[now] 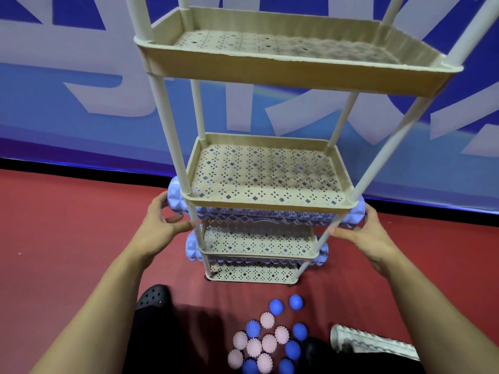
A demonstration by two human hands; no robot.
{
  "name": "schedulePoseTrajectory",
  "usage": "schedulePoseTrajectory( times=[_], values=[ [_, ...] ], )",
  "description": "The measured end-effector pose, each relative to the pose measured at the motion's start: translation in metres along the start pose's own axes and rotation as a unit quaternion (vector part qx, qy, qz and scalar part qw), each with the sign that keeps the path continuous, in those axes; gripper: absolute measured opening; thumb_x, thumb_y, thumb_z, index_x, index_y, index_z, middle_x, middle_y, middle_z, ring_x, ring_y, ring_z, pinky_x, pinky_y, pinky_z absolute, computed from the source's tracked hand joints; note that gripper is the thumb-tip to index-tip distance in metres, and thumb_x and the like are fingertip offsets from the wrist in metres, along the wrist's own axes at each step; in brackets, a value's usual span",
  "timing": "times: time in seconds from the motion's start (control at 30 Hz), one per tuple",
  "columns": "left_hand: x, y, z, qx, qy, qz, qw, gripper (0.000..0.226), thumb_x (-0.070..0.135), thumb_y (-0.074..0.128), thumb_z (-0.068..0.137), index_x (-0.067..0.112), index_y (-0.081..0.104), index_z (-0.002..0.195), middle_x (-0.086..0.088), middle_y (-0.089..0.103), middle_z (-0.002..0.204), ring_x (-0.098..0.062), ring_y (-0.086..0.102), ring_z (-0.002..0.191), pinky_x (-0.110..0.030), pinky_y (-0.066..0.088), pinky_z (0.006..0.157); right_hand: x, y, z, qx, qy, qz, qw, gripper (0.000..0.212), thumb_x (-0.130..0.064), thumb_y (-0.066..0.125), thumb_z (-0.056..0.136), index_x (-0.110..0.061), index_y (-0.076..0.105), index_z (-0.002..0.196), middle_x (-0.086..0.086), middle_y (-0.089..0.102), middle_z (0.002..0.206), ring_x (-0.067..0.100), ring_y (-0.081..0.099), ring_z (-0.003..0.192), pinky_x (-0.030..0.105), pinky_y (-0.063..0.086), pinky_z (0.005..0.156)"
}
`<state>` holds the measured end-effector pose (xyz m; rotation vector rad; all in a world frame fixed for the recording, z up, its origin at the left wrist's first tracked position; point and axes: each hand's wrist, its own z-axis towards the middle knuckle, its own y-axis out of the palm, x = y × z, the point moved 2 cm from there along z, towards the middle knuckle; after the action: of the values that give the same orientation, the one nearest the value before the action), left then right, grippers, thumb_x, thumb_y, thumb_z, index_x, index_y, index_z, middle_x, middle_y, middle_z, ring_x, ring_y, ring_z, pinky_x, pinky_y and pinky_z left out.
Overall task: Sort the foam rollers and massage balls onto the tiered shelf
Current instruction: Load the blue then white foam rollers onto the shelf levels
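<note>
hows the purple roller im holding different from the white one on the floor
Colour: the lavender roller is pale purple, the white roller off-white. Place: the lavender roller lies across a shelf tier, its ends sticking out both sides; the white roller lies on the red floor. Handling: the left hand and right hand grip the lavender roller's ends; the white roller is untouched. Both are knobbly cylinders.

The tiered shelf's (297, 74) top two trays lie open between thin corner posts (170, 125), while purple foam rollers (176, 198) fill both lower gaps, ends jutting out sideways.
</note>
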<state>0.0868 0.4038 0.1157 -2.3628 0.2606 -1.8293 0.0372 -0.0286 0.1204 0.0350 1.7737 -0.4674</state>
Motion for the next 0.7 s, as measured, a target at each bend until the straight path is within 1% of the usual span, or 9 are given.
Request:
schedulePoseTrajectory(
  times=[0.07, 0.1, 0.17, 0.23, 0.37, 0.43, 0.57, 0.63, 0.7],
  values=[
    [-0.001, 0.001, 0.000, -0.001, -0.004, 0.022, 1.000, 0.088, 0.014, 0.087, 0.079, 0.032, 0.035, 0.147, 0.029, 0.052, 0.126, -0.012, 0.060, 0.120, -0.039, 0.046, 0.100, 0.006, -0.001, 0.004, 0.004, 0.011, -0.008, 1.000, 0.063, 0.009, 0.083, 0.073, -0.027, 0.052, 0.114, -0.003, 0.075, 0.094, 0.002, 0.072, 0.085, 0.017, 0.056, 0.073],
    [-0.001, 0.002, 0.000, 0.001, -0.006, 0.038, 0.999, 0.089, 0.016, 0.087, 0.079, 0.030, 0.033, 0.148, 0.025, 0.052, 0.128, -0.014, 0.059, 0.121, -0.039, 0.046, 0.098, 0.009, 0.000, 0.005, 0.005, 0.018, -0.009, 1.000, 0.070, 0.002, 0.088, 0.070, -0.023, 0.050, 0.124, -0.001, 0.075, 0.101, 0.004, 0.072, 0.092, 0.023, 0.058, 0.079],
    [-0.002, 0.005, -0.002, 0.005, -0.011, 0.074, 0.997, 0.091, 0.020, 0.089, 0.077, 0.023, 0.031, 0.147, 0.013, 0.049, 0.135, -0.019, 0.056, 0.122, -0.037, 0.046, 0.093, 0.014, 0.001, 0.008, 0.007, 0.036, -0.020, 0.999, 0.099, -0.012, 0.095, 0.062, -0.020, 0.038, 0.143, 0.004, 0.069, 0.118, 0.015, 0.068, 0.109, 0.036, 0.055, 0.094],
    [-0.004, 0.007, -0.002, 0.008, -0.021, 0.102, 0.995, 0.092, 0.023, 0.090, 0.076, 0.016, 0.029, 0.144, 0.004, 0.045, 0.137, -0.022, 0.052, 0.121, -0.036, 0.045, 0.091, 0.013, 0.003, 0.007, 0.010, 0.054, -0.038, 0.998, 0.109, -0.009, 0.093, 0.066, -0.019, 0.026, 0.151, 0.005, 0.062, 0.126, 0.019, 0.062, 0.114, 0.036, 0.050, 0.096],
    [-0.005, 0.007, 0.000, 0.019, -0.029, 0.132, 0.991, 0.090, 0.026, 0.091, 0.074, 0.015, 0.029, 0.137, -0.003, 0.049, 0.131, -0.021, 0.051, 0.118, -0.036, 0.044, 0.090, 0.014, 0.004, 0.006, -0.005, 0.076, -0.096, 0.993, 0.114, -0.012, 0.089, 0.074, -0.016, 0.011, 0.156, 0.004, 0.049, 0.127, 0.021, 0.051, 0.112, 0.033, 0.041, 0.090],
    [-0.006, 0.008, 0.000, 0.019, -0.029, 0.142, 0.989, 0.087, 0.025, 0.091, 0.075, 0.015, 0.029, 0.136, -0.003, 0.049, 0.129, -0.019, 0.050, 0.117, -0.034, 0.042, 0.089, 0.018, 0.002, 0.007, -0.003, 0.096, -0.114, 0.989, 0.109, -0.014, 0.090, 0.074, -0.013, 0.016, 0.153, 0.006, 0.050, 0.131, 0.021, 0.050, 0.113, 0.033, 0.041, 0.090],
    [-0.005, 0.008, -0.007, 0.010, -0.025, 0.169, 0.985, 0.095, 0.028, 0.089, 0.077, 0.014, 0.026, 0.147, 0.003, 0.045, 0.132, -0.017, 0.047, 0.120, -0.033, 0.040, 0.095, 0.020, 0.001, 0.005, 0.010, 0.118, -0.125, 0.985, 0.091, -0.009, 0.088, 0.074, -0.011, 0.030, 0.144, 0.012, 0.054, 0.136, 0.021, 0.053, 0.112, 0.032, 0.042, 0.090],
    [-0.004, 0.009, -0.015, 0.016, -0.022, 0.182, 0.983, 0.097, 0.033, 0.085, 0.080, 0.013, 0.023, 0.153, -0.001, 0.040, 0.142, -0.018, 0.043, 0.130, -0.033, 0.038, 0.101, 0.016, 0.002, 0.001, 0.017, 0.110, -0.129, 0.985, 0.092, -0.008, 0.086, 0.076, -0.012, 0.030, 0.148, 0.012, 0.053, 0.140, 0.022, 0.053, 0.115, 0.031, 0.042, 0.090],
    [-0.002, 0.011, -0.026, 0.037, -0.039, 0.226, 0.973, 0.106, 0.044, 0.080, 0.083, 0.009, 0.014, 0.159, -0.009, 0.023, 0.160, -0.024, 0.031, 0.146, -0.040, 0.034, 0.114, 0.009, 0.001, -0.007, 0.024, 0.100, -0.146, 0.984, 0.093, -0.010, 0.085, 0.078, -0.013, 0.029, 0.153, 0.012, 0.050, 0.143, 0.024, 0.053, 0.120, 0.030, 0.041, 0.088]
  ],
)
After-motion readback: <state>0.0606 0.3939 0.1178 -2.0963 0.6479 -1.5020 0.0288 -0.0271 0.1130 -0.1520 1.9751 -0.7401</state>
